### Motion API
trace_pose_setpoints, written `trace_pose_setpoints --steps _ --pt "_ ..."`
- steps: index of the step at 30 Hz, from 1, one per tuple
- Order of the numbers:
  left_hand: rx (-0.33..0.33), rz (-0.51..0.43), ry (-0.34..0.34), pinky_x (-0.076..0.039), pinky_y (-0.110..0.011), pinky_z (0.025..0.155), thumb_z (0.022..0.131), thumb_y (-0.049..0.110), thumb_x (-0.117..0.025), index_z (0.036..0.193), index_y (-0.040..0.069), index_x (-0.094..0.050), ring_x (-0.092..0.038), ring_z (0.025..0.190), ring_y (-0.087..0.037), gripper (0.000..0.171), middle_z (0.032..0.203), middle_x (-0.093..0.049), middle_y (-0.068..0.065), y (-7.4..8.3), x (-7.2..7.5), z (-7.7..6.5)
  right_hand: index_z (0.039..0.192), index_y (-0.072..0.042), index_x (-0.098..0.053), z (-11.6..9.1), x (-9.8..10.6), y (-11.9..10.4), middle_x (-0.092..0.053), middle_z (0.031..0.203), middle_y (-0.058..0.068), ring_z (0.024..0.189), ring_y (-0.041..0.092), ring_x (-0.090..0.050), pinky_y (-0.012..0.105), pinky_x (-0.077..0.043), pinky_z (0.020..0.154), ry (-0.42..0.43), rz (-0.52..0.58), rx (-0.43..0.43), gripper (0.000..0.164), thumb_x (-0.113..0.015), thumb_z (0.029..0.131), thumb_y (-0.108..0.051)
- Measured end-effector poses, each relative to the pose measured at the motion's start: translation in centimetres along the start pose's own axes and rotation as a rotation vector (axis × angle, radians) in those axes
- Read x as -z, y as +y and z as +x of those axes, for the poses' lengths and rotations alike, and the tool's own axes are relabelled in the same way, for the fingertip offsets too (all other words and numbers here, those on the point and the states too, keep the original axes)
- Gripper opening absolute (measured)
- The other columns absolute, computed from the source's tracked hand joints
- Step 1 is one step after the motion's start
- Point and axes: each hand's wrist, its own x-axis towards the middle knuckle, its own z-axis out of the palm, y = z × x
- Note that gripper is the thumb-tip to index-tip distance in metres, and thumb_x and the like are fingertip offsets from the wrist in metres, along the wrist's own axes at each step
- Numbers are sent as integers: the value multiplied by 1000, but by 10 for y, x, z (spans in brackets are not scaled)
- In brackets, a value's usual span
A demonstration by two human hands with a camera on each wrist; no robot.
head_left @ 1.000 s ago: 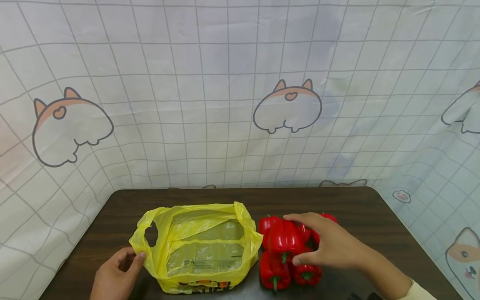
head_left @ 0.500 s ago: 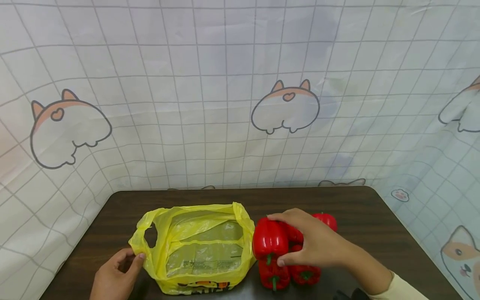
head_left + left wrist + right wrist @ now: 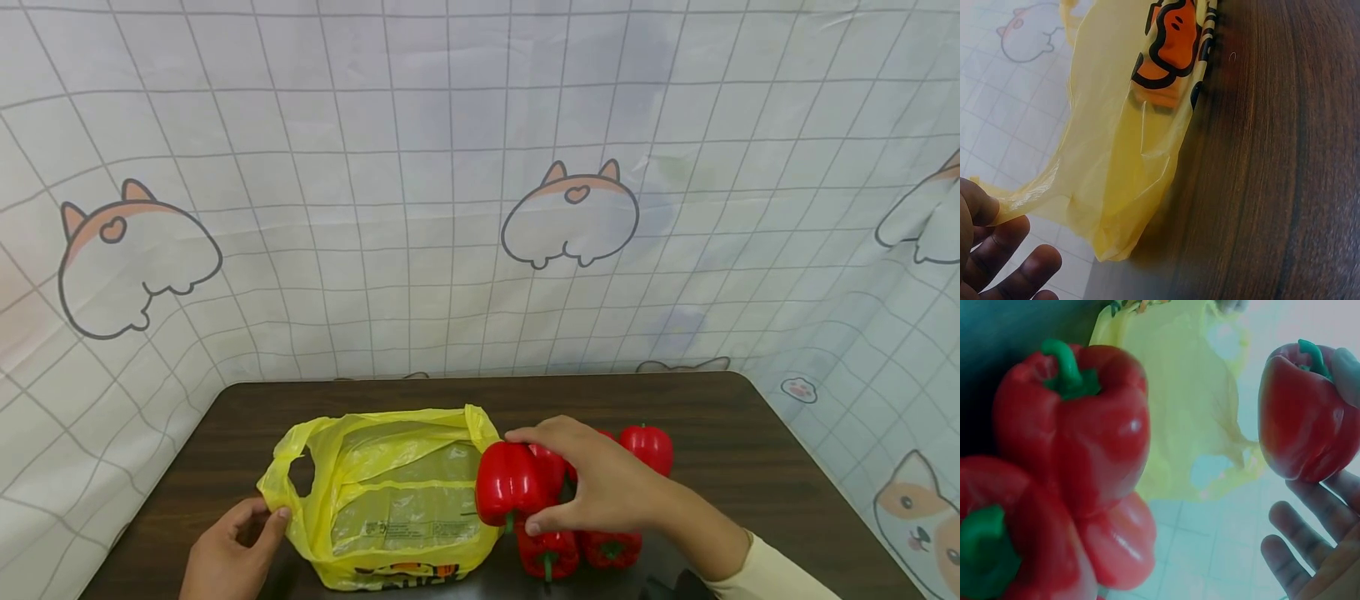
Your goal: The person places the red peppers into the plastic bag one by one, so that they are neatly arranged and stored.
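Observation:
My left hand [image 3: 236, 546] pinches the left handle side of a yellow plastic bag [image 3: 315, 525], thumb and forefinger on the film; the left wrist view shows the pinch too. The bag stands with its mouth spread wide and see-through film inside. In my right hand [image 3: 600, 479] is a red bell pepper [image 3: 512, 482] with a green stem, held between thumb and fingers at the bag's right rim. In the right wrist view this held pepper [image 3: 1304, 419] is raised beside the bag [image 3: 1179, 394], apart from the other peppers.
Several red bell peppers [image 3: 647, 448] sit in a group right of the bag, partly hidden by my right hand. They rest on a dark wood-grain table [image 3: 750, 467]. A gridded cloth with cartoon animals [image 3: 420, 208] hangs behind and at both sides.
My right hand has moved left with the bell pepper, from over the group of peppers to the bag's right rim. My left hand keeps its hold on the bag.

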Motion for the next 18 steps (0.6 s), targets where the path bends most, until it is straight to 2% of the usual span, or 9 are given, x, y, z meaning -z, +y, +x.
trace_pose_setpoints --steps 5,10,18 --pt "6 -2 -5 -52 -34 63 99 42 -68 113 1 -73 -67 81 -19 43 94 -75 -7 0 0 0 149 -37 -51 8 -5 -6 -51 136 -19 122 8 -49 38 -55 86 -3 -17 12 86 -87 74 -59" --pt "13 -7 -8 -51 -34 63 99 42 -69 113 1 -73 -66 79 -17 43 92 -75 -5 0 0 0 147 -40 -50 15 -10 -11 -51 132 -19 123 9 -47 39 -55 86 -4 -38 29 84 -86 75 -62" --pt "10 -10 0 -51 -32 62 98 39 -70 113 2 -73 -66 78 -16 41 91 -75 -5 1 -1 0 149 -37 -50 29 -18 -18 -53 127 -18 125 8 -43 39 -53 88 -13 -78 88 84 -80 76 -69"
